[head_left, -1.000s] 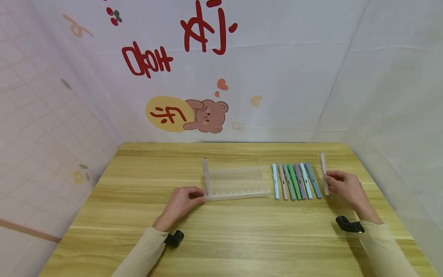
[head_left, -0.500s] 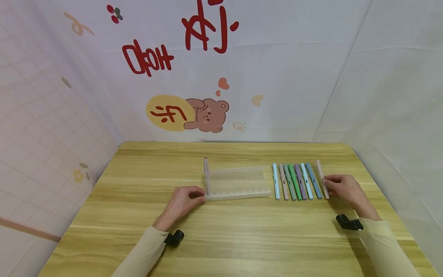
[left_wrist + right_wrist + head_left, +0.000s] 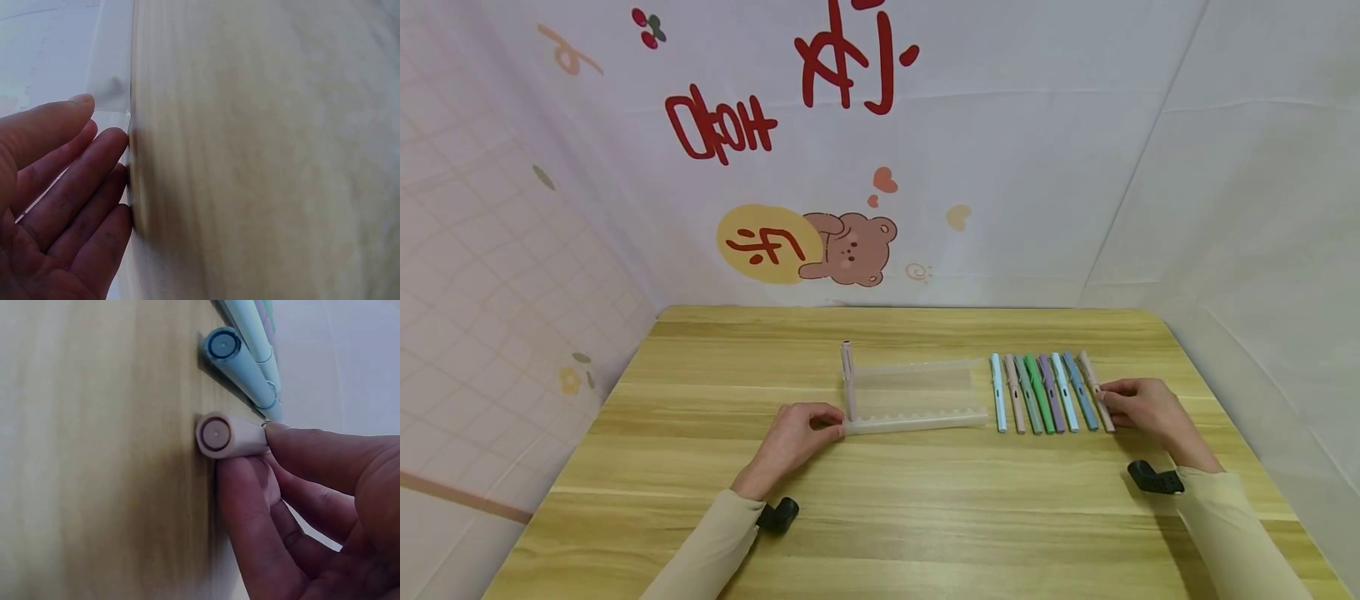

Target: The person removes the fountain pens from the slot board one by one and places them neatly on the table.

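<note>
At the left front corner of a translucent plastic pen rack [image 3: 917, 423], my left hand [image 3: 793, 437] pinches the end with thumb and fingers; in the left wrist view the thumb [image 3: 62, 122] overlaps that end. One pale pinkish pen [image 3: 848, 383] rests in the rack's leftmost slot. My right hand [image 3: 1150, 412] pinches a beige-pink pen [image 3: 1096, 390] at the right end of a row of pens. Up close, this pen's round end [image 3: 215, 434] lies at the table surface, beside the blue-grey pen [image 3: 240, 369] but apart from it at the near end.
Left of the held pen lie several capped pens side by side, among them a light blue pen [image 3: 998, 392], a green pen [image 3: 1037, 392] and a purple pen [image 3: 1051, 392]. The wooden table [image 3: 925, 517] meets a printed cloth wall [image 3: 1015, 167] behind.
My right hand has lowered the beige-pink pen and brought it left, beside the blue-grey one at the row's right end. The left hand and rack stay in place.
</note>
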`<act>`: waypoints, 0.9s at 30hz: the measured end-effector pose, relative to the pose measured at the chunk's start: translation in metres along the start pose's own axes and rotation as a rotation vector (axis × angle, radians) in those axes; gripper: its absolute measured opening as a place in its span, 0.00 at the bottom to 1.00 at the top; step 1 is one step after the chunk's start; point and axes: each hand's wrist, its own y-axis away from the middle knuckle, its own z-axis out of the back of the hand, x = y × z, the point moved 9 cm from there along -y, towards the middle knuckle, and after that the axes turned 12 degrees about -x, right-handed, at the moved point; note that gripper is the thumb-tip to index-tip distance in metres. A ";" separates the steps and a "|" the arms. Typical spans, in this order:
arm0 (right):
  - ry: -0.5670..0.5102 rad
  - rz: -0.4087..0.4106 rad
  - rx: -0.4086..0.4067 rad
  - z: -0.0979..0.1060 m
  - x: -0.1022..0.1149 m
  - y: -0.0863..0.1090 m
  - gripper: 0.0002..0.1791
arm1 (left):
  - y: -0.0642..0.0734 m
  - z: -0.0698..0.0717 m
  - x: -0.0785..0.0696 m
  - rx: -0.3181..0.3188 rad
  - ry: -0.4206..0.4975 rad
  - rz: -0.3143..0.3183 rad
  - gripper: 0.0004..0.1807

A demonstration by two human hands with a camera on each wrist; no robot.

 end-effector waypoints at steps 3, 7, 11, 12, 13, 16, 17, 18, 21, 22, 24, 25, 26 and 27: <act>0.002 -0.006 -0.005 0.000 -0.002 -0.001 0.27 | 0.000 0.000 0.001 0.000 0.000 0.002 0.05; 0.001 -0.021 -0.005 -0.001 -0.003 -0.002 0.28 | 0.000 0.000 0.002 0.000 -0.005 0.007 0.05; -0.001 -0.031 -0.010 -0.001 -0.003 -0.002 0.28 | 0.001 0.000 0.002 -0.001 -0.012 0.003 0.05; 0.000 -0.031 -0.012 -0.001 -0.003 -0.002 0.28 | 0.001 -0.001 0.002 -0.001 -0.013 0.003 0.05; 0.004 -0.030 -0.018 0.000 -0.003 -0.002 0.28 | 0.001 -0.001 0.002 -0.001 -0.013 0.004 0.05; 0.013 -0.021 -0.027 0.000 -0.001 -0.001 0.28 | 0.001 -0.001 0.003 0.001 -0.015 0.011 0.05; 0.015 -0.017 -0.030 0.000 -0.001 0.000 0.27 | 0.001 -0.001 0.003 0.002 -0.015 0.012 0.05; 0.020 -0.010 -0.031 0.000 0.000 0.000 0.27 | 0.001 -0.001 0.003 0.003 -0.016 0.014 0.05; 0.026 -0.013 -0.035 0.001 0.000 0.001 0.28 | 0.001 -0.001 0.002 0.005 -0.017 0.015 0.05; 0.032 -0.012 -0.033 0.001 0.000 0.002 0.28 | 0.001 -0.001 0.002 0.005 -0.017 0.015 0.05; 0.035 -0.020 -0.029 0.001 -0.001 0.002 0.29 | 0.001 -0.001 0.002 0.005 -0.017 0.016 0.05; 0.038 -0.025 -0.029 0.001 -0.001 0.002 0.29 | 0.001 -0.001 0.002 0.006 -0.016 0.017 0.05; 0.040 -0.025 -0.025 0.001 -0.001 0.002 0.30 | 0.001 -0.001 0.002 0.004 -0.016 0.019 0.05; 0.045 -0.025 -0.026 0.001 -0.001 0.002 0.30 | 0.001 -0.001 0.002 0.005 -0.016 0.019 0.05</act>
